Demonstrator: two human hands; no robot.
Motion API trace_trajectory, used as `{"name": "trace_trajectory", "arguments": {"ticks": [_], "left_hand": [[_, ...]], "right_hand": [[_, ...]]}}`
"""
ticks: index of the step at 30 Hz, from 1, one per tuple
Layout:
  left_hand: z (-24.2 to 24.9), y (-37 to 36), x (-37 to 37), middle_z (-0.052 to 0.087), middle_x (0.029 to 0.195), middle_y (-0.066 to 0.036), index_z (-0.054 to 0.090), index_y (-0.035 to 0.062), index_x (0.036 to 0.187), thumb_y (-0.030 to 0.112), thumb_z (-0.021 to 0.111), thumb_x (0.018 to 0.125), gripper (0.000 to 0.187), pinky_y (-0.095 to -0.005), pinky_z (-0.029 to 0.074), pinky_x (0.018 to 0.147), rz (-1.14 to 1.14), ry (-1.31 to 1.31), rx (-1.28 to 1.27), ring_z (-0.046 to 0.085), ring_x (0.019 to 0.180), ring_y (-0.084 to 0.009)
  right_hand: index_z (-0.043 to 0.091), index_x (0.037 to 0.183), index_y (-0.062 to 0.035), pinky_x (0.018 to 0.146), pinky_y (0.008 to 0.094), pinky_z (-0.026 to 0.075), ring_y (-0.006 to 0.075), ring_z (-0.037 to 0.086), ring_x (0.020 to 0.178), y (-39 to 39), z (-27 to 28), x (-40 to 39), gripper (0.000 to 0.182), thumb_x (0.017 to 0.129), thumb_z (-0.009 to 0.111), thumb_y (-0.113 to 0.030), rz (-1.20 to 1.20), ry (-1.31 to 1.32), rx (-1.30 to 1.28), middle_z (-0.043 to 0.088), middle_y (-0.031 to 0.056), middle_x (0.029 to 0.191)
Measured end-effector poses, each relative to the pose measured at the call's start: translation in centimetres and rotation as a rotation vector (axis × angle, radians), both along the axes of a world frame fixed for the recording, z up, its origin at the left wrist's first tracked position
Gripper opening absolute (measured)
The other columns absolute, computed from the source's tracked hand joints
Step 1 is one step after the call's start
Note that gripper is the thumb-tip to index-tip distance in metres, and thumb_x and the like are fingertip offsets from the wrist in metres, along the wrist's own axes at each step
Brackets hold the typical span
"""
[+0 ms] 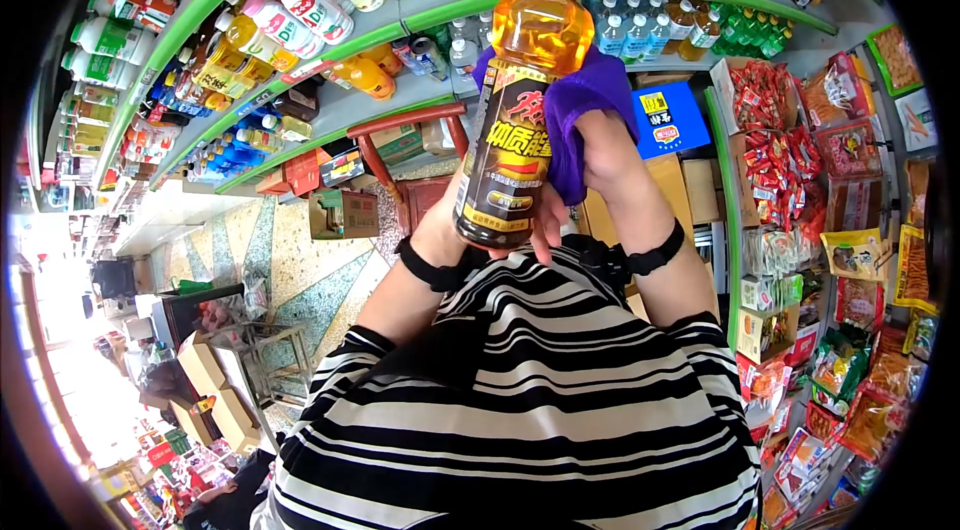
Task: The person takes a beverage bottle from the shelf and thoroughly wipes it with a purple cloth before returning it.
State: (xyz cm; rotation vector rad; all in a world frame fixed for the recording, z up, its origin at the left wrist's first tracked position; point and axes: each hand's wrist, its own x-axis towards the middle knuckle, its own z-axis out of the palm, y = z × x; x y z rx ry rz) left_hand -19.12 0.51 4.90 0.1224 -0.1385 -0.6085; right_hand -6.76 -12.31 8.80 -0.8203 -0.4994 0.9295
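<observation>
A large bottle [520,130] with amber liquid, a dark cap and a black and yellow label is held up in front of my chest, tilted slightly. My left hand [480,240] supports it near its base, with fingers wrapped beneath it. Purple cloth [597,110] drapes over my right hand [600,152] and lies against the bottle's right side and behind it. The bottle and the cloth hide part of both hands.
Shelves with green edges [430,15] hold drink bottles ahead and to the left. Snack packets [770,170] line the right side. A red wooden chair [425,195] stands beyond my left arm, near an open cardboard box [343,214].
</observation>
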Motion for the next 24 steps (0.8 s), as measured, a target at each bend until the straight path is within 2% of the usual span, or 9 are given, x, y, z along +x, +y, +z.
{"name": "trace_trajectory", "arguments": {"ticks": [2, 5, 8, 9, 12, 13, 16, 17, 24], "left_hand": [[-0.7, 1.0, 0.9, 0.052, 0.106, -0.041, 0.04, -0.0204, 0.12, 0.071, 0.029, 0.083, 0.1, -0.0443, 0.056, 0.044, -0.031, -0.022, 0.069, 0.059, 0.093, -0.0513], [0.6, 0.7, 0.5, 0.054, 0.108, -0.037, 0.038, -0.0149, 0.126, 0.074, 0.023, 0.084, 0.099, -0.0395, 0.057, 0.048, 0.148, 0.128, 0.32, 0.062, 0.091, -0.0465], [2.6, -0.8, 0.0, 0.057, 0.109, -0.031, 0.036, -0.0095, 0.13, 0.075, 0.02, 0.085, 0.097, -0.0346, 0.058, 0.056, 0.404, 0.059, 0.636, 0.063, 0.093, -0.0404], [3.4, -1.2, 0.0, 0.058, 0.11, -0.028, 0.031, -0.0064, 0.134, 0.068, 0.032, 0.088, 0.087, -0.0338, 0.057, 0.063, 0.456, -0.02, 0.721, 0.064, 0.095, -0.0346], [3.1, -1.5, 0.1, 0.057, 0.113, -0.026, 0.029, -0.0048, 0.135, 0.061, 0.047, 0.088, 0.083, -0.0356, 0.057, 0.062, 0.524, -0.2, 0.865, 0.064, 0.095, -0.0311], [3.2, -1.7, 0.2, 0.056, 0.114, -0.023, 0.025, -0.0039, 0.136, 0.047, 0.064, 0.083, 0.083, -0.0355, 0.057, 0.065, 0.548, -0.177, 0.816, 0.064, 0.094, -0.0277], [3.5, -2.5, 0.5, 0.057, 0.109, -0.024, 0.026, -0.0056, 0.132, 0.049, 0.075, 0.072, 0.095, -0.0384, 0.057, 0.067, 0.639, -0.204, 1.018, 0.065, 0.087, -0.0304], [3.6, -2.6, 0.4, 0.058, 0.109, -0.022, 0.025, -0.0054, 0.131, 0.043, 0.08, 0.068, 0.096, -0.0372, 0.057, 0.069, 0.654, -0.176, 1.032, 0.065, 0.086, -0.0283], [2.8, -2.9, 0.9, 0.058, 0.108, -0.021, 0.027, -0.0063, 0.13, 0.04, 0.081, 0.066, 0.096, -0.0349, 0.056, 0.072, 0.702, -0.22, 1.137, 0.065, 0.087, -0.0248]], "right_hand": [[0.053, 0.118, 0.0001, 0.081, 0.0319, 0.051, 0.0166, 0.061, 0.095, -0.3, 0.3, 0.9, 0.033, 0.091, 0.051, -0.019, 0.025, -0.002, -0.029, 0.061, 0.0087, 0.108], [0.056, 0.114, -0.0003, 0.08, 0.0308, 0.051, 0.0159, 0.061, 0.093, -0.9, 0.5, 1.9, 0.03, 0.09, 0.051, -0.018, 0.011, 0.021, -0.08, 0.063, 0.0079, 0.104], [0.057, 0.112, -0.0006, 0.079, 0.0301, 0.051, 0.0155, 0.062, 0.09, -0.8, 1.1, 2.4, 0.028, 0.09, 0.05, -0.017, -0.101, 0.011, -0.052, 0.064, 0.0072, 0.102], [0.058, 0.111, -0.0007, 0.078, 0.0305, 0.052, 0.0157, 0.062, 0.089, -0.9, 1.3, 2.6, 0.029, 0.09, 0.05, -0.02, -0.108, 0.034, -0.085, 0.064, 0.0074, 0.102], [0.063, 0.103, 0.0029, 0.072, 0.0274, 0.05, 0.0147, 0.063, 0.081, -1.0, 0.9, 3.2, 0.029, 0.088, 0.055, -0.021, -0.183, 0.201, -0.135, 0.067, 0.0081, 0.094], [0.063, 0.102, 0.0053, 0.072, 0.0278, 0.051, 0.0159, 0.064, 0.082, -1.0, 0.5, 3.4, 0.032, 0.087, 0.056, -0.022, -0.191, 0.219, -0.101, 0.067, 0.0103, 0.095], [0.058, 0.112, -0.0008, 0.082, 0.0316, 0.051, 0.0162, 0.063, 0.092, -1.4, 0.5, 4.0, 0.035, 0.092, 0.05, -0.028, -0.141, 0.143, -0.139, 0.064, 0.008, 0.105], [0.058, 0.112, -0.0007, 0.082, 0.0322, 0.051, 0.0165, 0.063, 0.093, -1.4, 0.2, 4.3, 0.035, 0.092, 0.05, -0.028, -0.145, 0.124, -0.123, 0.064, 0.0081, 0.105], [0.058, 0.112, -0.0005, 0.082, 0.0312, 0.051, 0.0161, 0.063, 0.092, -1.6, 0.5, 4.6, 0.033, 0.092, 0.051, -0.026, -0.152, 0.119, -0.087, 0.064, 0.0083, 0.105]]}}
